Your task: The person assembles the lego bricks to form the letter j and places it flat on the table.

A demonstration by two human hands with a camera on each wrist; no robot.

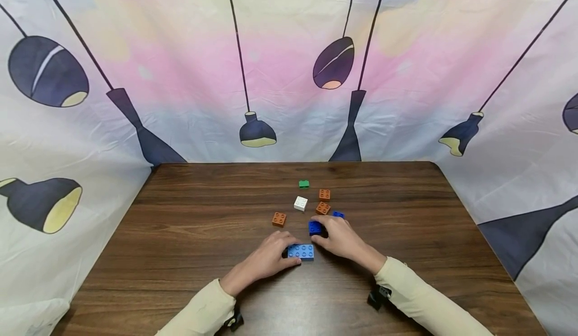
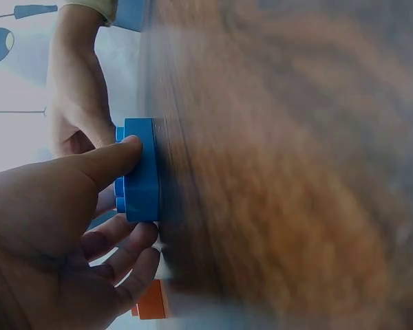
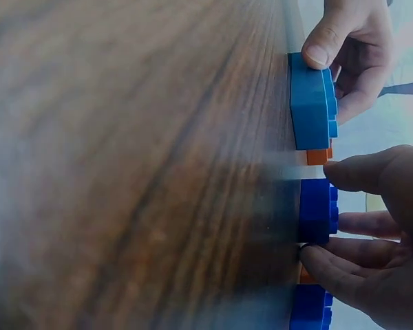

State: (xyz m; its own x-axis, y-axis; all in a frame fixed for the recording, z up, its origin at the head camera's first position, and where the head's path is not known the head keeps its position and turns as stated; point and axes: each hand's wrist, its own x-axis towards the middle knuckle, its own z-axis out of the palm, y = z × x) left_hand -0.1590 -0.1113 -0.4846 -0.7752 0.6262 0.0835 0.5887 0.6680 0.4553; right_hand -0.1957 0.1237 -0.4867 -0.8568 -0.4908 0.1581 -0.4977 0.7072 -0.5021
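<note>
A light blue eight-stud brick (image 1: 307, 252) lies flat near the middle of the table; the left hand (image 1: 269, 257) grips its left end, thumb on the near side. In the left wrist view that thumb presses on the side of the light blue brick (image 2: 143, 179). Just behind and to the right, the right hand (image 1: 341, 237) holds a dark blue brick (image 1: 314, 227) between thumb and fingers. The right wrist view has this dark blue brick (image 3: 315, 210) standing on the table, apart from the light blue brick (image 3: 308, 103).
Another dark blue brick (image 1: 338, 214) lies behind the right hand. Orange bricks sit at the left (image 1: 279, 219) and behind (image 1: 322, 207), (image 1: 324, 194). A white brick (image 1: 300, 203) and a green brick (image 1: 304, 184) are farther back on the wooden table (image 1: 203, 215).
</note>
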